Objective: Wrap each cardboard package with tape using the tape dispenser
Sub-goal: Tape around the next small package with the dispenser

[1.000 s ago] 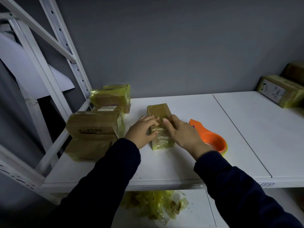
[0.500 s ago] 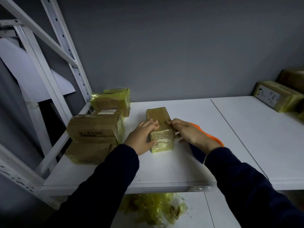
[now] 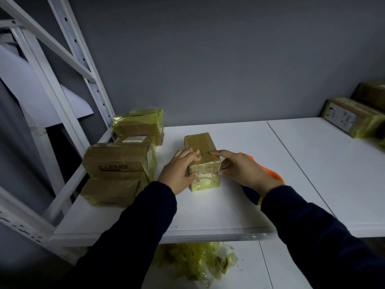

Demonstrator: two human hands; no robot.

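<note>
Yellow-taped small cardboard package (image 3: 205, 178), just right of the stack of brown cardboard boxes (image 3: 118, 161), held by both hands.
Off its top now, the right hand (image 3: 243, 170) has slid to its side, fingers pinching the near corner; the left hand (image 3: 179, 170) curls its fingers over the top. The orange tape dispenser (image 3: 270, 174), farther right of the stack, lies untouched, so the wrap is likely nearly finished.
</note>
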